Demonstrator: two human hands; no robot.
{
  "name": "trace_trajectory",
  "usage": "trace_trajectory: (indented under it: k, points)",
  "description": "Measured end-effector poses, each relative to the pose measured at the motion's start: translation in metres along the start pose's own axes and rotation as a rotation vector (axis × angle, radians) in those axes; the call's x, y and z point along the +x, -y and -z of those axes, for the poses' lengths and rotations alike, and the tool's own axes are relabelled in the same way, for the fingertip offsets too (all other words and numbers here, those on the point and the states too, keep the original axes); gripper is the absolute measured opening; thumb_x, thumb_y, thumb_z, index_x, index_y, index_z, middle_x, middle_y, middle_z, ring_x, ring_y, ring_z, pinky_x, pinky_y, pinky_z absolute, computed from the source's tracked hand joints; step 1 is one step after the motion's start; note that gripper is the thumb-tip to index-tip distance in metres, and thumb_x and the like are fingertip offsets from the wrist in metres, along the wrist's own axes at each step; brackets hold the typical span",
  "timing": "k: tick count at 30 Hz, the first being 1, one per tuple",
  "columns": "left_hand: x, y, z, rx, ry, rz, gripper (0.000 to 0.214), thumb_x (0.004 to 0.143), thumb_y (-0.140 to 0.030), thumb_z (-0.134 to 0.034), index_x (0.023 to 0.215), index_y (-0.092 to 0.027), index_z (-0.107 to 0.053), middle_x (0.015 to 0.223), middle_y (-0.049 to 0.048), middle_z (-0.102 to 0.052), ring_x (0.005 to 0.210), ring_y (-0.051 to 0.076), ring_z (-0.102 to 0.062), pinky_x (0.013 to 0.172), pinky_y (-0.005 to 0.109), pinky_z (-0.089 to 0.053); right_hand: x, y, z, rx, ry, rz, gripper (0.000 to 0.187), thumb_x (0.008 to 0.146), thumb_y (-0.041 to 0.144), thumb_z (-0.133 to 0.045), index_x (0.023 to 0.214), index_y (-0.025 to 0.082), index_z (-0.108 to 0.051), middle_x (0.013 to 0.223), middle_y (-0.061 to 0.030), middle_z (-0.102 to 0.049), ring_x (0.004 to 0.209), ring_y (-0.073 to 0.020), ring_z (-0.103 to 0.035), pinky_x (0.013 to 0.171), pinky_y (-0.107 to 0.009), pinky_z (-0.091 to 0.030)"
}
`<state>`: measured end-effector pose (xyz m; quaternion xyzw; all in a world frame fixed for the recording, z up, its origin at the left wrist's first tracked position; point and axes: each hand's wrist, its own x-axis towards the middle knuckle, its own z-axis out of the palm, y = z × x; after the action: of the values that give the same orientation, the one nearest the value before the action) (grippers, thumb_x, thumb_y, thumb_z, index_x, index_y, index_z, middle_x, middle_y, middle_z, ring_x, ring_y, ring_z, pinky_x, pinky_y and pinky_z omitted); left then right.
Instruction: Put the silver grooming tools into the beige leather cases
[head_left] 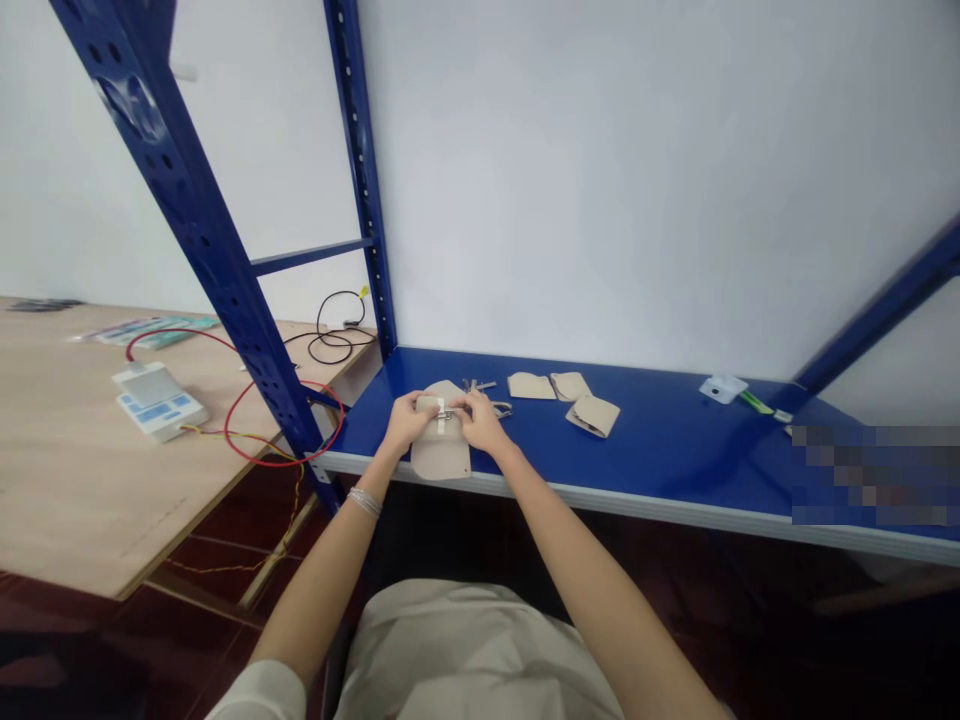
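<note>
As the left hand (405, 420) and right hand (480, 420) grasp the top of a tan pouch (440, 450), their fingers meet around its white tab (441, 408). The pouch lies on a blue shelf (675, 470), its lower edge near the shelf's front lip. Keys (477, 385) sit at its one o'clock, just past the right hand. Three more pouches (531, 386) lie toward two o'clock. A white meter (159, 402) rests on a wooden table (82, 480) at nine o'clock.

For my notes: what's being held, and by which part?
The left hand and right hand hold a beige pouch by its upper end, near a pale strap.
</note>
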<state>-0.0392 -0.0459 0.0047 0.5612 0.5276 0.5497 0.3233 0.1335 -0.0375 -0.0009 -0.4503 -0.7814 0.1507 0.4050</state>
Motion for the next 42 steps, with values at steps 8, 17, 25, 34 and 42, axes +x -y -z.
trace_trajectory:
  k: [8,17,25,34,42]
  points:
    - [-0.002,-0.002,0.000,0.013,0.006,-0.023,0.036,0.061,-0.033,-0.073,0.090,-0.011,-0.072,0.084,0.0089,-0.072,0.076,0.022,-0.064,0.072,0.030,-0.049,0.000,-0.003,-0.002,0.012,0.000,-0.001,0.021,0.084,0.011,-0.053,0.099,0.017,-0.067,0.094,-0.0066,-0.060,0.094,-0.0213,-0.054,0.095,-0.038,-0.038]
    - [-0.001,0.000,0.001,0.001,-0.011,-0.032,0.036,0.063,-0.033,-0.072,0.092,-0.011,-0.072,0.085,0.0092,-0.072,0.078,0.023,-0.064,0.075,0.031,-0.049,-0.005,0.010,0.004,-0.142,0.016,0.127,0.023,0.090,0.014,-0.045,0.103,0.016,-0.063,0.102,-0.0102,-0.056,0.101,-0.0243,-0.050,0.095,-0.039,-0.036]
    - [-0.001,0.000,0.001,0.007,0.014,-0.025,0.038,0.061,-0.032,-0.073,0.092,-0.011,-0.071,0.085,0.0083,-0.071,0.077,0.022,-0.063,0.074,0.032,-0.049,-0.005,0.008,0.001,-0.129,0.015,0.162,0.021,0.090,0.013,-0.045,0.102,0.014,-0.061,0.101,-0.0113,-0.055,0.100,-0.0256,-0.050,0.092,-0.042,-0.039]
    - [0.000,0.000,0.000,0.030,0.008,-0.015,0.037,0.060,-0.032,-0.073,0.091,-0.012,-0.072,0.086,0.0082,-0.072,0.078,0.023,-0.063,0.074,0.032,-0.048,-0.002,0.000,-0.003,-0.020,-0.010,0.089,0.017,0.087,0.012,-0.048,0.098,0.017,-0.061,0.096,-0.0089,-0.057,0.095,-0.0239,-0.053,0.091,-0.041,-0.040]
    - [-0.002,-0.002,0.001,-0.002,0.014,0.019,0.037,0.059,-0.031,-0.073,0.091,-0.012,-0.073,0.085,0.0076,-0.072,0.076,0.022,-0.063,0.070,0.029,-0.047,-0.005,0.005,0.001,-0.007,0.008,0.160,0.021,0.087,0.014,-0.049,0.099,0.018,-0.065,0.099,-0.0081,-0.058,0.097,-0.0234,-0.054,0.093,-0.042,-0.039]
